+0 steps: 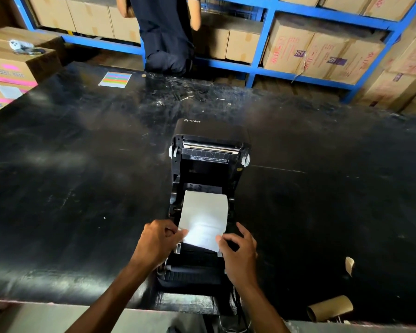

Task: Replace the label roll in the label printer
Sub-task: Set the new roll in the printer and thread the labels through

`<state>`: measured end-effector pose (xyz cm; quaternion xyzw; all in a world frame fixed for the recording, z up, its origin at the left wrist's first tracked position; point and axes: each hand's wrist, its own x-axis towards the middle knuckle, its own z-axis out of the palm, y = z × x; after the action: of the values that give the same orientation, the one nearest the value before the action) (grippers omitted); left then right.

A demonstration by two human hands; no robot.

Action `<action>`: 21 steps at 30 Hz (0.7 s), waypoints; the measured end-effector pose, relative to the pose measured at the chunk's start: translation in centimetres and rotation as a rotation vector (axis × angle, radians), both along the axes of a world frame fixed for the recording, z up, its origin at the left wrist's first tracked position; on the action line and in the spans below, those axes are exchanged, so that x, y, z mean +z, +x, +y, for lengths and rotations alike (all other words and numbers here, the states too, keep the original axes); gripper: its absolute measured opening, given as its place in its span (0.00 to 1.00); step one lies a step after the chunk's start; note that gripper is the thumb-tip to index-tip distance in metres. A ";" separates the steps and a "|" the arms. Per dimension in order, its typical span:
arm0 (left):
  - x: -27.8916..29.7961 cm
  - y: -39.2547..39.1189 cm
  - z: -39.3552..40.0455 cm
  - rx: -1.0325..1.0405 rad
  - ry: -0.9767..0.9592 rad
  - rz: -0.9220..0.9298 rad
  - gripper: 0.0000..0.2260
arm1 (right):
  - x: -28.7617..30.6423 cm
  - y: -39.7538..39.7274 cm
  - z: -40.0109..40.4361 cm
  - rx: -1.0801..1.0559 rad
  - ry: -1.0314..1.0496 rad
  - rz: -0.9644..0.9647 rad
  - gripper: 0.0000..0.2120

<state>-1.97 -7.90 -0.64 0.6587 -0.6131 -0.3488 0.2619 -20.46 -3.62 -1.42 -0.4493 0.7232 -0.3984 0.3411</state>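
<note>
your left hand [160, 237] and right hand [238, 246] each pinch a corner of the label paper [203, 218] over the open xprinter label printer [208, 188].

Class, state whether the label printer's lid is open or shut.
Open: the lid is tilted back, exposing the print bar and the label roll inside the printer.

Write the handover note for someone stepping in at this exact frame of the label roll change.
Left hand pinches the left edge of the label strip; right hand pinches its right edge.
Label printer sits open on the black table, lid tilted back, new roll seated inside.
Empty cardboard core lies at the table's near right edge.
Left: lead the strip between the guides, then close the lid.
</note>
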 end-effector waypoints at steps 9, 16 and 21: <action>-0.6 0.3 0.3 -0.124 -0.008 -0.055 0.18 | -0.3 0.3 0.0 0.010 -0.013 0.047 0.12; 0.2 0.9 0.1 -0.230 0.029 -0.167 0.18 | 0.0 -0.6 -0.2 0.076 0.065 0.059 0.05; 0.8 0.9 0.0 -0.275 0.074 -0.226 0.12 | 0.0 -1.0 -0.4 0.115 0.090 0.091 0.06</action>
<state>-1.09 -7.94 0.14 0.6126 -0.7099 -0.3273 0.1166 -21.44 -4.06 -1.45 -0.4919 0.7282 -0.3244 0.3499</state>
